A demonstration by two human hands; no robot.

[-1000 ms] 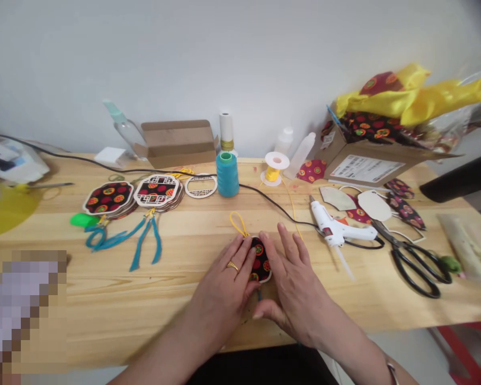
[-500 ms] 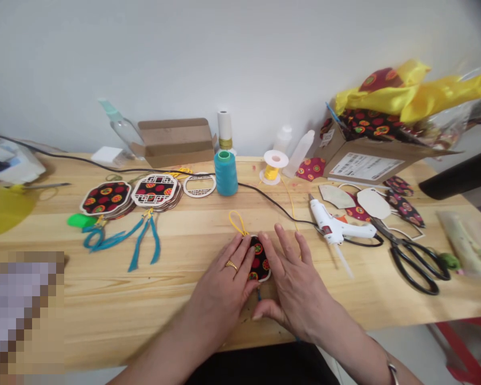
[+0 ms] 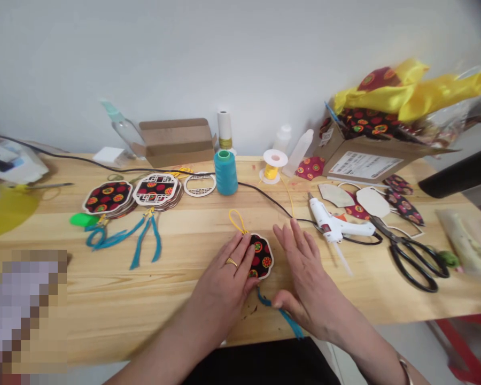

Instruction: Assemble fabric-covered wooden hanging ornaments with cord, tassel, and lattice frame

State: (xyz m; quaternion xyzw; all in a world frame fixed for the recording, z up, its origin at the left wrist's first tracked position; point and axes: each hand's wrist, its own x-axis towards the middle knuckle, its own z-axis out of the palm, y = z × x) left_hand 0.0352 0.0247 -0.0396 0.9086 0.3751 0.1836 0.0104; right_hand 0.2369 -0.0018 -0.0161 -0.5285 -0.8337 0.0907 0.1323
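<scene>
My left hand [image 3: 228, 267] lies with its fingers stretched flat over the left part of a small fabric-covered pendant [image 3: 262, 258], its thumb at the lower edge. The pendant has a pale scalloped rim and dark cloth with red and orange flower prints; its left side is hidden under my fingers. A yellow cord loop [image 3: 236, 220] sticks out at its top, and a teal tassel [image 3: 291, 322] trails from its bottom toward the table edge. Just right of the pendant, my right hand [image 3: 302, 272] is open, fingers extended and thumb apart, holding nothing. It hovers by or rests beside the tassel.
Finished-looking pendants [image 3: 154, 191] with teal tassels are stacked at left. Behind stand a teal thread cone [image 3: 226, 174] and a yellow cord spool [image 3: 271, 170]. At right lie a white glue gun [image 3: 334, 222] with its cable, black-handled scissors [image 3: 414, 262] and a cardboard box [image 3: 364, 160] of fabric.
My right hand has lifted off the pendant's right side and moved right, uncovering that edge and the teal tassel. My left hand stays on the pendant.
</scene>
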